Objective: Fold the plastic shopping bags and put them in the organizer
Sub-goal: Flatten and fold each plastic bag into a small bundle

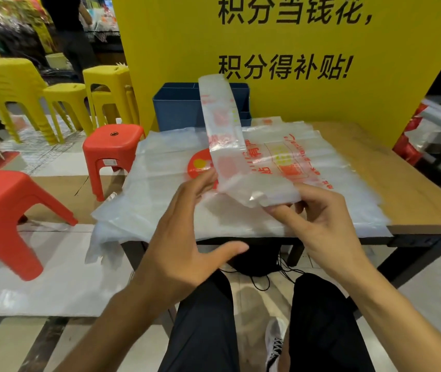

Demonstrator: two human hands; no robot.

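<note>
my right hand (pixel 318 218) pinches the folded bag strip (pixel 223 135) at its near end, my left hand (pixel 187 226) steadies it with straight fingers, raised over the desk (pixel 391 178) for another fold.

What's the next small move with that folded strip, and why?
Probably fold the strip over again from its near end. It is still a long band rising from both hands, right hand pinching the near end, left hand fingers on its side. The organizer behind looks too short for it.
</note>
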